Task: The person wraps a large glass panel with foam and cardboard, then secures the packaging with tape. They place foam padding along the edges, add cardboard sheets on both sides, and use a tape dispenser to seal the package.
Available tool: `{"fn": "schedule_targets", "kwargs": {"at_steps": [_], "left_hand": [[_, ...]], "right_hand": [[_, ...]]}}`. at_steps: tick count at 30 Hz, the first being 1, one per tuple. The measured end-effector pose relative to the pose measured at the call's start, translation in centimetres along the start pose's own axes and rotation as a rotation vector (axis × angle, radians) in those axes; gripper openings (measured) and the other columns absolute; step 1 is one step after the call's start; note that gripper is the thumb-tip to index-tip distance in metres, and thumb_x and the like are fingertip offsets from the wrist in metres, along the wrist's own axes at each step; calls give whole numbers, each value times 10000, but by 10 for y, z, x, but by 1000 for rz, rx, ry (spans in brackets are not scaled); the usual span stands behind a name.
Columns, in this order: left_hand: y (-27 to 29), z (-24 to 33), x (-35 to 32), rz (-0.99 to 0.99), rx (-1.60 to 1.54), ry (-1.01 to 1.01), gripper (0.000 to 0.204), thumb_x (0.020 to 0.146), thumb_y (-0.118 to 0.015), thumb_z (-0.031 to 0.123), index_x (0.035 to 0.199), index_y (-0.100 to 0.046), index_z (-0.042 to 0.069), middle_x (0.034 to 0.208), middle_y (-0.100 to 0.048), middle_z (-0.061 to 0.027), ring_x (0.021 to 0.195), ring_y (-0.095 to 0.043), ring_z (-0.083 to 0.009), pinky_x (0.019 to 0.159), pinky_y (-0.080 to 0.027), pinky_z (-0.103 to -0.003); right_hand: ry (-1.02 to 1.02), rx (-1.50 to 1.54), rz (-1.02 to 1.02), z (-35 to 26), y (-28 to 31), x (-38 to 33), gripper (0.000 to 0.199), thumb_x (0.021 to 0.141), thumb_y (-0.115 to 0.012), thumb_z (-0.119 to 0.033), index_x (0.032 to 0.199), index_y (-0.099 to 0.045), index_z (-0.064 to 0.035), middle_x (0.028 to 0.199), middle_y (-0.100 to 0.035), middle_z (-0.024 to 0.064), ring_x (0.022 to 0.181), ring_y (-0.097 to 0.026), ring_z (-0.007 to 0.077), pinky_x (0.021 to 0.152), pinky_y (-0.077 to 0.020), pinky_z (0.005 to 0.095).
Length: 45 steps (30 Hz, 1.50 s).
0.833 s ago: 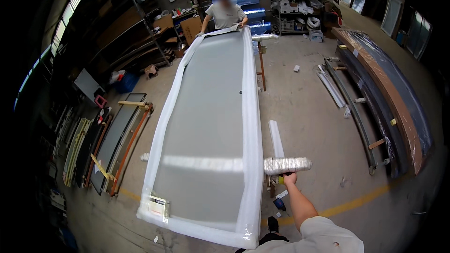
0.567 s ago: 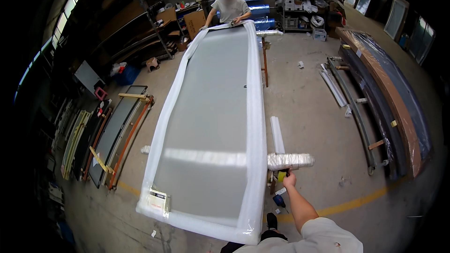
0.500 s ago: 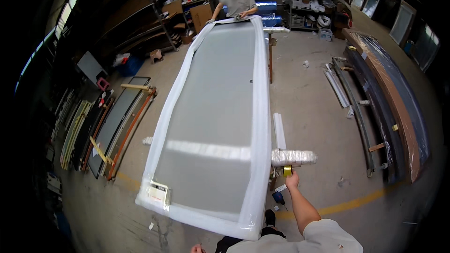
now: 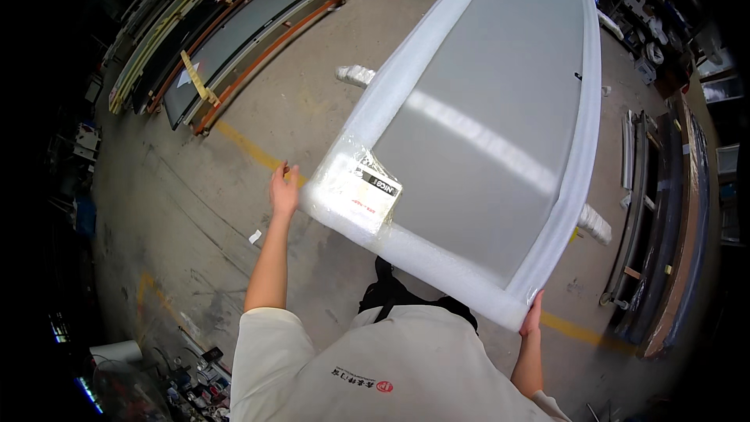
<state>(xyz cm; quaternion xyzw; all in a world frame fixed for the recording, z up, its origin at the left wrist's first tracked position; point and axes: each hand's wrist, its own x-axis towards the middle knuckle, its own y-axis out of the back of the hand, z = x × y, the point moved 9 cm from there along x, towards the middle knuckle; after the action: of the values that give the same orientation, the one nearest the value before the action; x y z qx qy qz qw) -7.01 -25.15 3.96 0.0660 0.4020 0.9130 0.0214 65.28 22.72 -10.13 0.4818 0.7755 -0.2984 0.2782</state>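
A large flat framed panel (image 4: 476, 129) lies in front of me, its grey face bordered by white foam wrap (image 4: 437, 266). A paper label (image 4: 373, 197) sits under clear tape at its near left corner. Just left of that corner my left hand (image 4: 284, 190) is raised, fingers apart, holding nothing. My right hand (image 4: 532, 316) lies against the outer side of the near right corner, its fingers stretched along the foam. Part of that hand is hidden by the corner.
Wrapped support arms (image 4: 595, 224) stick out from under the panel on both sides. Framed panels (image 4: 234, 55) lie on a rack at the left, with long wrapped pieces (image 4: 672, 234) at the right. Tools and clutter (image 4: 191, 371) stand at the lower left.
My view has swung left, and the co-worker is out of sight. My right hand has left the yellow tape roll and come to the near right corner. My left hand has risen beside the left corner.
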Motion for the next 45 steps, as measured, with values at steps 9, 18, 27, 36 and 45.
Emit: {"fn": "schedule_targets", "kwargs": {"at_steps": [9,18,27,36,45], "left_hand": [[-74,34,0,-501,351,157,890,1005,-417,771,1534,-558,69,1440,-644,-254,1334,-613,-427,1128,-472,-503],[-76,22,-1,-495,377,167,882,1020,-409,752,1514,-563,38,1469,-622,-251,1354,-598,-419,1136,-466,-493],[-83,19,3,-610,356,191,945,1019,-382,774,1573,-484,15,1568,-535,-252,1462,-502,-405,1210,-388,-479],[-165,-22,40,-1023,-242,318,998,1033,-319,798,1616,-430,-4,1624,-495,-205,1510,-454,-323,1239,-337,-417],[-217,-74,35,-1115,-694,512,964,1048,-386,767,1518,-539,-61,1493,-606,-230,1407,-549,-311,1186,-392,-384]], "right_hand": [[17,-110,158,4,10,5,999,996,-400,-839,1660,-370,-93,1621,-501,102,1462,-507,301,1211,-427,443],[54,-41,138,7,0,12,1038,983,-426,-847,1656,-372,-59,1614,-508,116,1444,-528,312,1206,-429,446],[127,-3,235,12,18,17,944,1031,-456,-766,1635,-415,-43,1590,-538,88,1419,-547,277,1193,-429,409],[152,-953,839,-49,6,-37,667,1096,-508,-541,1420,-608,33,1424,-644,234,1239,-659,364,1057,-510,449],[956,-1388,51,-94,-551,-53,508,970,-731,-196,1440,-606,-46,1499,-583,224,1347,-573,435,1141,-468,487]]}}
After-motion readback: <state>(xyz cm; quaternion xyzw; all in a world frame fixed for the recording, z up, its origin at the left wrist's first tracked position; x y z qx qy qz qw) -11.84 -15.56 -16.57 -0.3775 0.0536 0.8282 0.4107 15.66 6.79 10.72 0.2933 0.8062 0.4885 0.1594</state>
